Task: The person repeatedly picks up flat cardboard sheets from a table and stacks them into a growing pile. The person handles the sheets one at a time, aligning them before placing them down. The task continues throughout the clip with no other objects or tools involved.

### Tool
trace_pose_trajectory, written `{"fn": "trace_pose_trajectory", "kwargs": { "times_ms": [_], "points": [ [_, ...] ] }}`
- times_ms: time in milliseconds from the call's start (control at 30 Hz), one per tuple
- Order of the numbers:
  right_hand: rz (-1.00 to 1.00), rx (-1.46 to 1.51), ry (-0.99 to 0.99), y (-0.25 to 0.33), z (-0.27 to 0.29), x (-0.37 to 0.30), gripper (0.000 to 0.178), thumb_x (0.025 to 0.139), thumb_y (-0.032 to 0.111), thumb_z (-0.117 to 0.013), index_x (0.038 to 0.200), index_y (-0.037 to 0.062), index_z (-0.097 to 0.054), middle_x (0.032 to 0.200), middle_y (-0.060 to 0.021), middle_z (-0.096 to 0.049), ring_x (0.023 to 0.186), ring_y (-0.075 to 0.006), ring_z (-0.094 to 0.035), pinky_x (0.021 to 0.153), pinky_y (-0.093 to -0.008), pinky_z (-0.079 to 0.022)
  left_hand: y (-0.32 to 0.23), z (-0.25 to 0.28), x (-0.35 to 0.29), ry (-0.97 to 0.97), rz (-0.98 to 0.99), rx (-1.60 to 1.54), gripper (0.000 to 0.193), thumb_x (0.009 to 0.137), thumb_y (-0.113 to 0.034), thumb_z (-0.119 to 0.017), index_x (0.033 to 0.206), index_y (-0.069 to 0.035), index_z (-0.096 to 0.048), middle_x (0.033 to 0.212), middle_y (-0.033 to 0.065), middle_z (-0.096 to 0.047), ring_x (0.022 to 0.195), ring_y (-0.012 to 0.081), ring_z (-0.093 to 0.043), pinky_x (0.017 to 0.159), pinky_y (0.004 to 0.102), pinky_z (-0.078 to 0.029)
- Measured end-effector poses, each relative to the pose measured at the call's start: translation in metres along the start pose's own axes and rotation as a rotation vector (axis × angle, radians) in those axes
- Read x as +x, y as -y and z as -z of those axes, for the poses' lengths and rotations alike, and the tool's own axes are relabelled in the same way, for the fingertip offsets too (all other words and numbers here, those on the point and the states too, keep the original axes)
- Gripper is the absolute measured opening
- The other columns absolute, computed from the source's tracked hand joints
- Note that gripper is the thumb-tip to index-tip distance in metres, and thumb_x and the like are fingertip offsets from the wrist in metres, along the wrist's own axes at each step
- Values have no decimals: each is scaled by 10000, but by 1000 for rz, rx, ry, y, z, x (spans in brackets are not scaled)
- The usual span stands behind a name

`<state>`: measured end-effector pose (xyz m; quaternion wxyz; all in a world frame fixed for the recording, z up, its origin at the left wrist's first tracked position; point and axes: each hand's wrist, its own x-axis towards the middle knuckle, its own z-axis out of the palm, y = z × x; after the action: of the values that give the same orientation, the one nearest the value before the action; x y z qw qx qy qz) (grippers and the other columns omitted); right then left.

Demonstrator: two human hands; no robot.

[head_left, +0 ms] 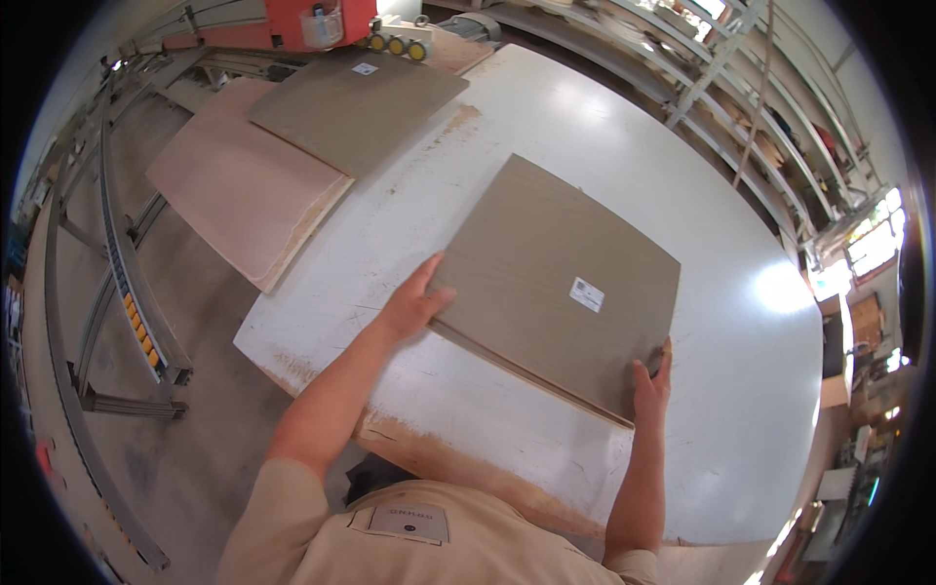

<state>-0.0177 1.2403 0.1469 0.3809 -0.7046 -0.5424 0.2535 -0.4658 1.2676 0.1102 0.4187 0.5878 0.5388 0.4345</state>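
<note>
A flat grey-brown wood panel [546,263] with a white label [586,294] lies in front of me over the white tabletop. My left hand [414,304] grips its left edge, with the thumb on the top face. At the panel's near right corner, my right hand [654,380] holds the right edge, its thumb and fingers along the side. Under the panel the fingertips are hidden. Whether the panel rests fully on the table or is slightly raised, I cannot tell.
The white tabletop [741,409] has worn brown edges. At its far left, another grey-brown panel [361,107] overlaps a pinkish board [244,185]. Behind them stands a red machine [292,24] with yellow rollers. A roller conveyor frame [127,283] runs along the left; metal racks [721,88] line the back right.
</note>
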Motion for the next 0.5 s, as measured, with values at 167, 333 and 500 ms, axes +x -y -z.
{"fn": "trace_pose_trajectory", "kwargs": {
  "times_ms": [167, 333, 500],
  "points": [
    [-42, 151, -149, -31, 20, 6, 746, 809, 100, -569, 1481, -33, -273, 1490, -233, -355, 1382, -321, -351, 1152, -396, -257, -7, -26, -7, 196, -31, 79, 805, 937, -420, -571, 1514, 1, -199, 1572, 208, -203, 1468, 302, -165, 1201, 398, -132],
    [364, -747, -85, 15, -25, 0, 488, 896, 240, -591, 1305, -6, -492, 1319, -158, -517, 1238, -323, -453, 1101, -456, -343, -9, 46, 23, 40, -35, 516, 678, 988, -451, -457, 1483, -20, -287, 1540, 220, -269, 1447, 362, -218, 1187, 481, -148],
    [538, -244, 123, 139, -146, 16, 669, 805, 36, -543, 1449, 3, -365, 1484, -183, -379, 1336, -309, -403, 1116, -418, -297, 3, 174, 88, -442, -46, 949, 638, 989, -470, -375, 1449, -28, -369, 1520, 165, -338, 1453, 341, -211, 1177, 515, -140]
  ]
}}
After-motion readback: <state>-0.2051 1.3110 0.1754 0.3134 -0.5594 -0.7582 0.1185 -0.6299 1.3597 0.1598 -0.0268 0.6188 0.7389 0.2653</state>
